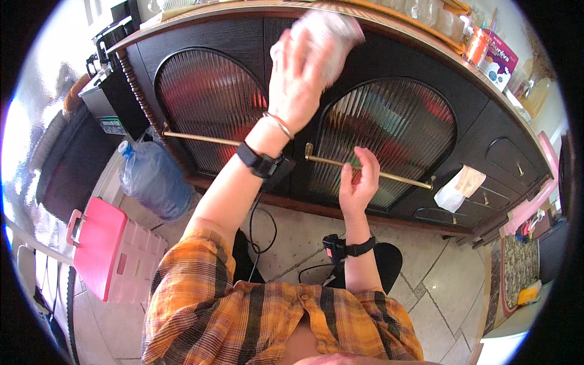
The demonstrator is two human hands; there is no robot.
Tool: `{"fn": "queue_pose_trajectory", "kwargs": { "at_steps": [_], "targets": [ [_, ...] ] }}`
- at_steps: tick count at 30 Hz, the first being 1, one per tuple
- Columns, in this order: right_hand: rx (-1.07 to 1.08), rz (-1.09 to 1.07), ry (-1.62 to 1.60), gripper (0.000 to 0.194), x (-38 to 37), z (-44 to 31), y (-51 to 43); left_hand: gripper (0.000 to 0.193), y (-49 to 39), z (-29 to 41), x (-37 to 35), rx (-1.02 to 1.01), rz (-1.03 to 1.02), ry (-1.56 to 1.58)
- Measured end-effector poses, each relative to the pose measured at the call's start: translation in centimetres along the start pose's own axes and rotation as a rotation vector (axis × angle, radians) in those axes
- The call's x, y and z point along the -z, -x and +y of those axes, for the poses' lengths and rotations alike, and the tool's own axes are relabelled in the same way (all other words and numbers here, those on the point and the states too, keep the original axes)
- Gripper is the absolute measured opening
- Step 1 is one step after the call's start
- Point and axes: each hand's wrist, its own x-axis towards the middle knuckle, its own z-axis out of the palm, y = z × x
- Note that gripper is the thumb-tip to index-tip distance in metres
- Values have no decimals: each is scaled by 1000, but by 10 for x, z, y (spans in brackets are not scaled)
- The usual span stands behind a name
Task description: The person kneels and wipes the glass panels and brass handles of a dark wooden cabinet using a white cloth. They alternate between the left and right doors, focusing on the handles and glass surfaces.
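My left hand (296, 82) is raised to the top edge of a black wooden sideboard (292, 114), its fingers pressed around a whitish cloth (335, 43). Both hand and cloth are blurred. Lower down, my right hand (361, 185) is in front of a brass bar handle (404, 179), thumb and fingers apart; whether it touches the bar is unclear. Behind that bar is an arched door pane of fluted glass (388, 123). Another brass bar (200, 138) crosses the similar left pane (210, 100).
Glass jars (422, 11), an orange-red jar (477, 43) and a purple-white box (499, 59) line the sideboard top. A paper packet (460, 188) is at the drawers. Leftward stand a blue water bottle (157, 175) and a pink crate (102, 248). Cables (269, 246) hang before me.
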Motion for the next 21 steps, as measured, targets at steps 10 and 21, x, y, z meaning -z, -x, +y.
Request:
{"fn": "queue_pose_trajectory", "kwargs": {
  "at_steps": [10,21],
  "targets": [
    [159,-81,418,36,4,32,25,56,57,-19,20,38,-34,-135],
    [150,-81,527,32,-3,41,23,48,57,-2,23,74,-233,-192]
  ]
}}
